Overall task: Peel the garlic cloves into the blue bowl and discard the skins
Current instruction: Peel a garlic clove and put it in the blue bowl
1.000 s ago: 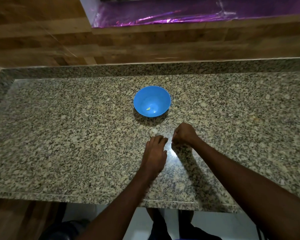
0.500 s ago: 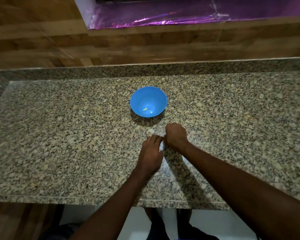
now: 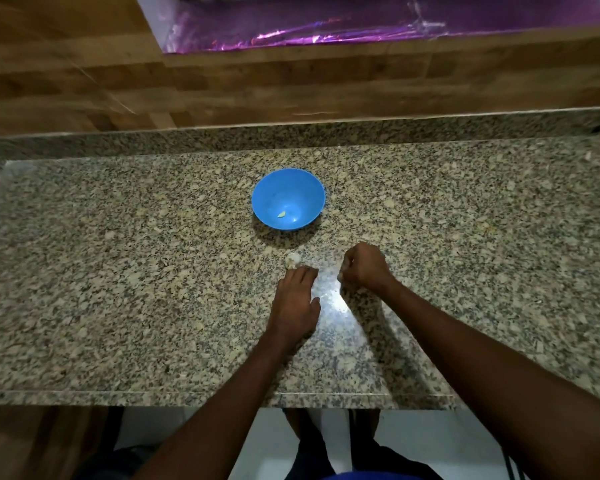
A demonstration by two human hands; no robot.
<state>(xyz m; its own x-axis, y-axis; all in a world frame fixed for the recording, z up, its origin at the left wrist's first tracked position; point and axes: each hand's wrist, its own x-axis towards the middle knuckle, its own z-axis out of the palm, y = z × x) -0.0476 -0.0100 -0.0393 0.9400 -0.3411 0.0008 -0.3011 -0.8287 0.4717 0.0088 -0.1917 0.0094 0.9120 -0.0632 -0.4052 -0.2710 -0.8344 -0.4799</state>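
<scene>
Since half a second ago the two hands have drawn apart: they were touching, and bare granite now shows between them.

Nearest, the front edge of the surface [image 3: 125, 396] runs straight across the view, with a pale floor and dark legs below it. Both forearms cross this edge and reach inward.

The left hand [image 3: 293, 303] lies palm down on the granite, its fingers [image 3: 300, 273] straight and close together, holding nothing; their tips sit at or just short of the garlic [image 3: 293, 260], a small pale lump on the stone, and contact cannot be told. The right hand [image 3: 362, 266] is just beside it to the right, fingers curled tight into a fist. A pale fleck shows at its lower left, but what it holds, if anything, cannot be told.

Beyond the garlic, near but not touching, stands the bowl [image 3: 267, 199], upright, with one small yellowish clove [image 3: 281, 214] on its bottom.

Wide stretches of bare granite lie left and right of the bowl and hands. At the far side the surface ends in a low granite upstand [image 3: 430, 131], then a wooden wall [image 3: 291, 81], and above that a purple foil-like sheet [image 3: 326, 32].
</scene>
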